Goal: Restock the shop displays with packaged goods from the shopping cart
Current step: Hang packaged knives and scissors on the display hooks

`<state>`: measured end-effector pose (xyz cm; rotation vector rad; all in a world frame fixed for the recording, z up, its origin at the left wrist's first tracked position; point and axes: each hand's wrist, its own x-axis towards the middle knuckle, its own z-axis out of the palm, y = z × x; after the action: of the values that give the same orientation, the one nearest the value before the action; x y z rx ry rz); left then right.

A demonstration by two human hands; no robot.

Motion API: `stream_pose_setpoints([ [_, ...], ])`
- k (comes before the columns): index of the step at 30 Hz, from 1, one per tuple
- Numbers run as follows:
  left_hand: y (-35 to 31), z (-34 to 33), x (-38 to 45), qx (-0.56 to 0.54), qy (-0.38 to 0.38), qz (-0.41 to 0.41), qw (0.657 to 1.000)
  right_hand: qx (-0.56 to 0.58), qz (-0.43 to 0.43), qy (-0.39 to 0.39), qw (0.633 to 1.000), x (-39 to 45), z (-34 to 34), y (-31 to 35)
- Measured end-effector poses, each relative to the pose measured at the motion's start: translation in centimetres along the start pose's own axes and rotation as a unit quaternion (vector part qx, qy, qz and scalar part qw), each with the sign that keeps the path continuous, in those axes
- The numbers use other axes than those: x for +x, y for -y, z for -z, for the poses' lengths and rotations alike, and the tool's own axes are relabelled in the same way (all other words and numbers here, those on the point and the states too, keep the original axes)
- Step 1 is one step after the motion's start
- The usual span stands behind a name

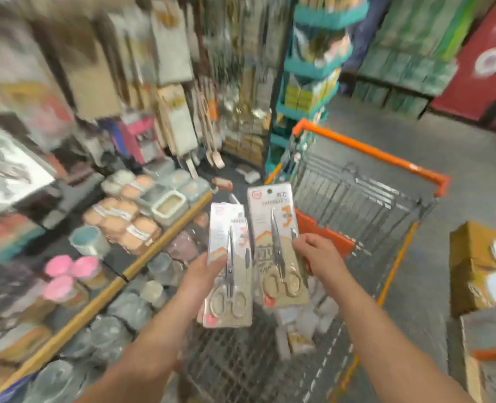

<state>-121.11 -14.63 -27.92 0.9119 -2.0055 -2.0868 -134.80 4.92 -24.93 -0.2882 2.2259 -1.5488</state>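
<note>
My left hand (200, 274) grips a small stack of carded scissors packs (229, 266), thumb across the front card. My right hand (318, 257) pinches a single scissors pack (277, 245) by its right edge and holds it upright beside the stack. Both are above the wire shopping cart (366, 196) with orange rim, which holds several pale packaged goods (305, 321) at its bottom. The display shelf (142, 257) with a wooden front edge lies to the left. The whole view is motion-blurred.
The shelf carries stacked ceramic containers (142, 205) and pink-lidded jars (69, 274). Hanging wooden utensils and boards (177, 117) fill the wall behind. A teal rack (305, 82) stands past the cart. Cardboard boxes (479, 269) sit on the floor at right.
</note>
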Motion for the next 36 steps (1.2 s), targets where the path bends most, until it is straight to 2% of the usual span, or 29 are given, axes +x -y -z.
stream_pose_setpoints([
  [3,-5.1,4.4,-2.0,-0.034,-0.062,-0.047,0.996,-0.003,0.036,0.053,0.998,-0.8,-2.8,6.3],
  [10,-15.7,16.4,-5.1,-0.129,-0.162,-0.134,0.969,0.055,0.134,0.094,0.985,-0.8,-12.1,20.3],
  [15,-20.9,26.5,-7.2,-0.113,-0.225,-0.174,0.952,0.072,0.167,0.175,0.968,-0.5,-21.3,28.4],
  [20,-25.3,35.9,-7.2,-0.100,-0.264,-0.207,0.937,0.051,0.219,0.137,0.965,0.2,-29.6,35.2],
  [23,-27.4,40.0,-6.4,-0.084,-0.297,-0.227,0.924,0.082,0.220,0.098,0.967,1.8,-32.8,38.5],
  [33,-37.1,47.9,-6.0,-0.025,-0.403,-0.301,0.864,0.066,0.303,0.106,0.945,6.2,-38.0,52.6],
  [36,-39.0,48.6,-6.1,-0.018,-0.417,-0.313,0.853,0.070,0.298,0.111,0.946,7.0,-39.5,56.2],
])
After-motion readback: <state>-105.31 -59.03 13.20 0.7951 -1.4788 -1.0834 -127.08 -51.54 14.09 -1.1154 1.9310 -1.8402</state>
